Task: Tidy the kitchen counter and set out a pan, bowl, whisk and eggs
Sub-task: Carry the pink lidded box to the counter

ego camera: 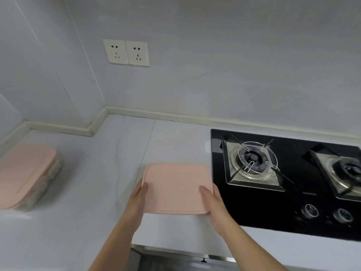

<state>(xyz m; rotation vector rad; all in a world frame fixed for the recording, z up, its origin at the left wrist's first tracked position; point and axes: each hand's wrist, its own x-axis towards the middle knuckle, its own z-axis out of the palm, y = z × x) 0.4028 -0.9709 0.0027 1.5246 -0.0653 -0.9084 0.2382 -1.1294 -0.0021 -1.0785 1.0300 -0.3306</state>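
A square pink lidded container (176, 187) sits near the pale counter's (88, 202) front edge, beside the black glass gas hob (254, 208), left hand (139, 194) and right hand (212, 199) clamped on its sides. Another pink-lidded clear box (27, 173) stands at the counter's left edge, contents unseen.

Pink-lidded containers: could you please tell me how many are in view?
2. One container is held between the left hand and right hand beside the stove; the other sits at the counter's far left.
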